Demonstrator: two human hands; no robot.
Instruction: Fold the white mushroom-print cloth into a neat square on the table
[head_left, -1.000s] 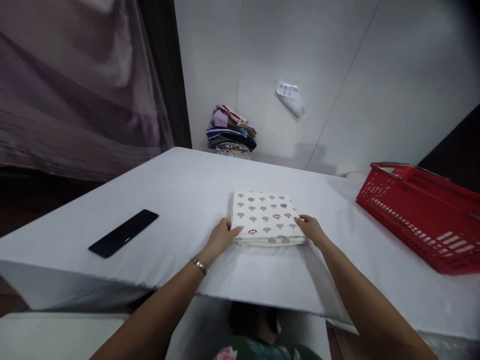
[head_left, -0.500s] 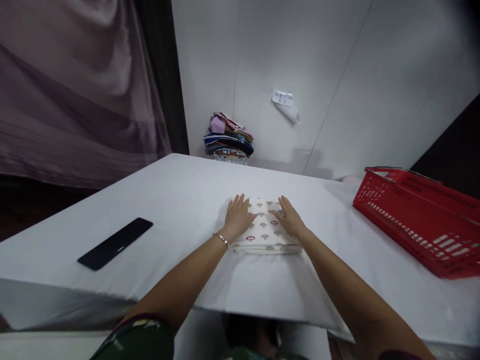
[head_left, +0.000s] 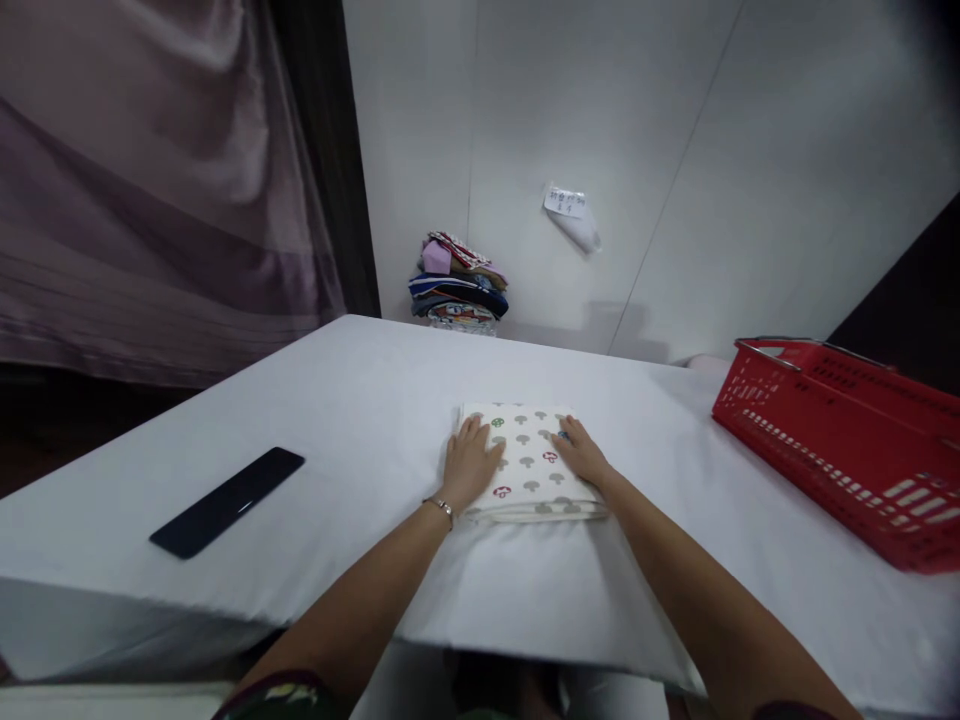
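Observation:
A folded white cloth (head_left: 529, 470) printed with grey mushrooms and a few red and green ones lies flat near the front of the table. Its folded layers show along the near edge. My left hand (head_left: 470, 465) rests on the cloth's left side, fingers stretched forward and thumb pointing inward. On the right side, my right hand (head_left: 581, 452) lies flat with its fingers extended. Both palms press on the top of the cloth, and neither hand grasps it. A bracelet (head_left: 440, 510) circles my left wrist.
A white-covered table (head_left: 360, 400) spans the view. At its left lies a dark flat slab (head_left: 229, 502); at its right stands a red plastic basket (head_left: 840, 450). A pile of folded clothes (head_left: 459, 285) stands beyond the far edge, by the wall with a paper note (head_left: 566, 203).
My hands have slid slightly toward me over the cloth, uncovering its far corners. The cloth remains folded, and the whole view has shifted a little.

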